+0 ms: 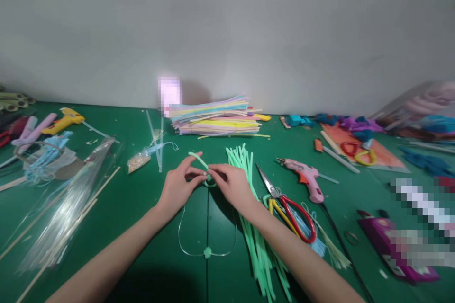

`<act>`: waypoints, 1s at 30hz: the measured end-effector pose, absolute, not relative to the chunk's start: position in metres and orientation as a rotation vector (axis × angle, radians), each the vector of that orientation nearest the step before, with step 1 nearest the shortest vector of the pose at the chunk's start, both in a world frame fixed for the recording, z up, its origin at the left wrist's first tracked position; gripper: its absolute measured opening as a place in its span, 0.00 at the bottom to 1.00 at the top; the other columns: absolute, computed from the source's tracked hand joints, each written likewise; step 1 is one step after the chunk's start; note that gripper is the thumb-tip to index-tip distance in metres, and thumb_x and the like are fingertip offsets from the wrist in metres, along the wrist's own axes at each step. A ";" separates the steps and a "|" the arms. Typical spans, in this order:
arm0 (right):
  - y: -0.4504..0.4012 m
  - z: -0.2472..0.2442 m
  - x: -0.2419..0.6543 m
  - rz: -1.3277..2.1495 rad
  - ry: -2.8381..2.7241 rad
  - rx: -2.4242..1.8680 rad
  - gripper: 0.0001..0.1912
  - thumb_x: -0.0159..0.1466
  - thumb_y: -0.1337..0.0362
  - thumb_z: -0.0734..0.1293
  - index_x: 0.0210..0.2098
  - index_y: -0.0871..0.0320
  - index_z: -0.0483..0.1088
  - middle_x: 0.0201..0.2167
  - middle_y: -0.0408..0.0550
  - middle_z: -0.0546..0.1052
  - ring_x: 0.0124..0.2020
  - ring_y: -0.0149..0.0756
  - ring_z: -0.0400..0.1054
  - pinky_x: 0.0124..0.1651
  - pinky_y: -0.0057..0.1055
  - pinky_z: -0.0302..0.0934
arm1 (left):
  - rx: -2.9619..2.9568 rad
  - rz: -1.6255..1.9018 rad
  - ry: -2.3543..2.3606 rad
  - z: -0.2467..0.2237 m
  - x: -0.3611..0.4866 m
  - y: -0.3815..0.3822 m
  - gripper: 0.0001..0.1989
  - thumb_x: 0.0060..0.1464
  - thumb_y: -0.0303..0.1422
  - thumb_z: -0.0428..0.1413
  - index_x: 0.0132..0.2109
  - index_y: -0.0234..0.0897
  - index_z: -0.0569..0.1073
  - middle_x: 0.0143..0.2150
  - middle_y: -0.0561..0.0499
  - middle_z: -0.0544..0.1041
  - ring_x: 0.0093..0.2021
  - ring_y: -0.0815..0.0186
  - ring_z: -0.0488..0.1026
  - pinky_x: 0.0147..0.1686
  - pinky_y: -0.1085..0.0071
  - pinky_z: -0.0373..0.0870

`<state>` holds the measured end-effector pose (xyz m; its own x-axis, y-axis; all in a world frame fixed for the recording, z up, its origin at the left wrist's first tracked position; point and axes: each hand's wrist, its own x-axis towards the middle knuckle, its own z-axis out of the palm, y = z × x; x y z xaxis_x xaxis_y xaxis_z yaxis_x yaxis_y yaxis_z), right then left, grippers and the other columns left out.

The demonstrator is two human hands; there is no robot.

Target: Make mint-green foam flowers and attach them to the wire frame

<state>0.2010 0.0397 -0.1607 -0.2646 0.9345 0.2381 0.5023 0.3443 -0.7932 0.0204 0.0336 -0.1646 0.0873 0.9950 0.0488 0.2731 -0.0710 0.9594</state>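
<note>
Near the middle of the table, my left hand (pixel 183 182) and my right hand (pixel 229 182) meet at the fingertips. Both pinch a light green pipe cleaner (pixel 198 159), whose upper end rises in a curve past my left fingers. A small green coil shows just below the fingertips. Beneath my hands lies a thin clear loop (pixel 180 239), with a small green knot (pixel 207 252) on its lower side. A bundle of green pipe cleaners (pixel 254 255) lies beside my right hand, partly under my right forearm.
Red-and-yellow scissors (pixel 289 210) and a pink glue gun (pixel 305 177) lie to the right. Pastel pipe cleaners (pixel 216 120) are stacked by the wall. Leftward are a bag of beads (pixel 138 161), clear plastic sleeves (pixel 67 213), thin sticks (pixel 76 222) and a yellow glue gun (pixel 66 120).
</note>
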 end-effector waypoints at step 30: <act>0.045 -0.157 0.210 0.873 -1.989 -1.179 0.08 0.65 0.68 0.68 0.34 0.57 0.81 0.31 0.47 0.79 0.32 0.32 0.71 0.34 0.28 0.60 | 1.984 1.097 1.087 -0.156 0.012 0.036 0.04 0.59 0.33 0.61 0.37 0.39 0.79 0.41 0.47 0.79 0.44 0.62 0.77 0.47 0.64 0.74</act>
